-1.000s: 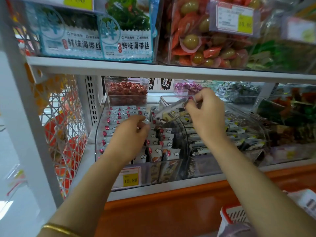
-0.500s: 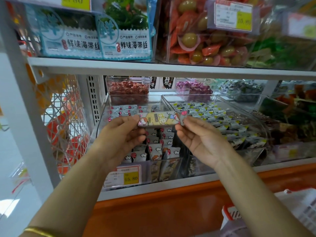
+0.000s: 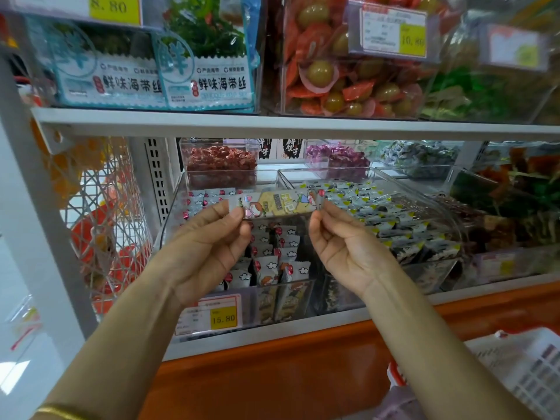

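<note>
A long, flat snack packet (image 3: 278,204) with a yellow middle and cartoon figures is held level in front of the shelf. My left hand (image 3: 209,247) pinches its left end between thumb and fingers. My right hand (image 3: 339,241) pinches its right end, palm turned up. Behind the packet stand two clear bins: the left bin (image 3: 172,225) holds several white packets with red dots, the right bin (image 3: 436,207) holds several small grey and yellow packets.
A price tag (image 3: 212,316) reading 15.80 hangs on the left bin's front. The shelf above (image 3: 272,124) carries seaweed packs and a bin of wrapped olives. A white basket (image 3: 521,368) sits at the lower right, a wire rack (image 3: 103,225) to the left.
My hands came out of the bins with the long packet and now hold it level by its ends, turned to face me. Since half a second ago it has barely moved.
</note>
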### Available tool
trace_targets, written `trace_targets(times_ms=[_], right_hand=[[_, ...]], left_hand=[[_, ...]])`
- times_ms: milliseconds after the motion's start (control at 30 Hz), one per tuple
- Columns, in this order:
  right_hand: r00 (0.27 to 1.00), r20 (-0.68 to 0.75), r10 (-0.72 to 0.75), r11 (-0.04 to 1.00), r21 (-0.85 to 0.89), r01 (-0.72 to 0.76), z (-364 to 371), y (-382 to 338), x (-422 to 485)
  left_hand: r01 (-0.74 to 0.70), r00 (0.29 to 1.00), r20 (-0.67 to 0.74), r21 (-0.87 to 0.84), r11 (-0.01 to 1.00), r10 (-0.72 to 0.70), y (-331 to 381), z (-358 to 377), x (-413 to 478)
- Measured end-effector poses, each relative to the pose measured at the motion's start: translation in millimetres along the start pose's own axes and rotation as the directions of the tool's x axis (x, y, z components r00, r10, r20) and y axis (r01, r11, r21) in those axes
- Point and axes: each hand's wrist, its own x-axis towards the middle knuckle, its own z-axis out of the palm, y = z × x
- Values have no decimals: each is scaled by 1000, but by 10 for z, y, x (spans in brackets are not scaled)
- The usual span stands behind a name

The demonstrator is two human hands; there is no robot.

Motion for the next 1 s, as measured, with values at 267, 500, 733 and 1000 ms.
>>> trace_targets(times_ms=[267,500,733,1000], right_hand=[[999,-21,-42,997,66,44,-39,1,33],[977,-12,-211,937,-288,199,-29,34,57],[902,87,-422,678,-630,378,-72,58,35],[910,194,-367,565,-731,384,-36,86,-12]], left_hand=[[-36,999,19,48,998,35,-3,38,-46],[-122,992,1,191,974,124,-1,41,-58],[-128,989,-1,463,877,145,-57,130,-84],[-185,967,-22,619,763,253,-93,94,-81]])
